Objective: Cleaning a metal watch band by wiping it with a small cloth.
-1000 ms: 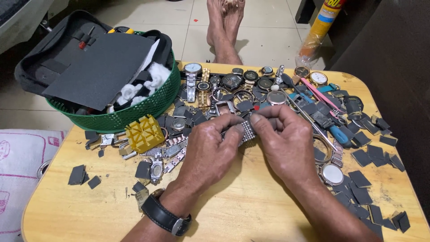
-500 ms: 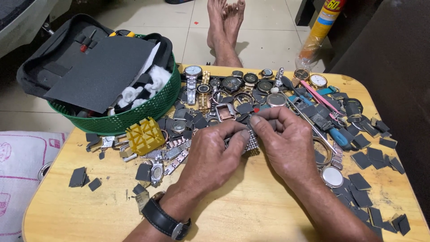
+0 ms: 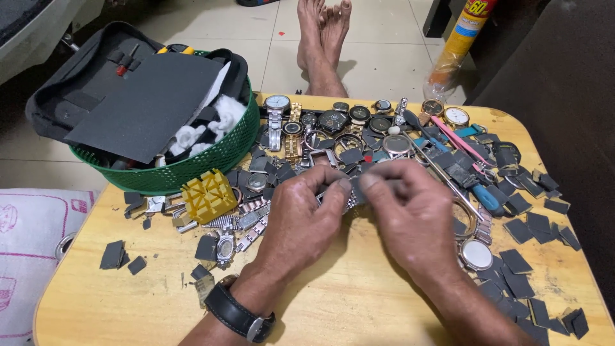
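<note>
Pale tiled floor (image 3: 192, 25), wooden table (image 3: 359, 307), dark sofa (image 3: 564, 83).

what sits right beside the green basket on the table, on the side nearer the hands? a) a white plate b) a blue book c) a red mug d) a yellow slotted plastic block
d: a yellow slotted block lies against the green basket, left of the left hand.

Metal watch band (image 3: 349, 202) btwn both hands' fingers (image 3: 338, 190)

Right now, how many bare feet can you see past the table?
2: one foot and the other foot, side by side on the tiled floor just beyond the table's far edge. None look hidden.
</note>
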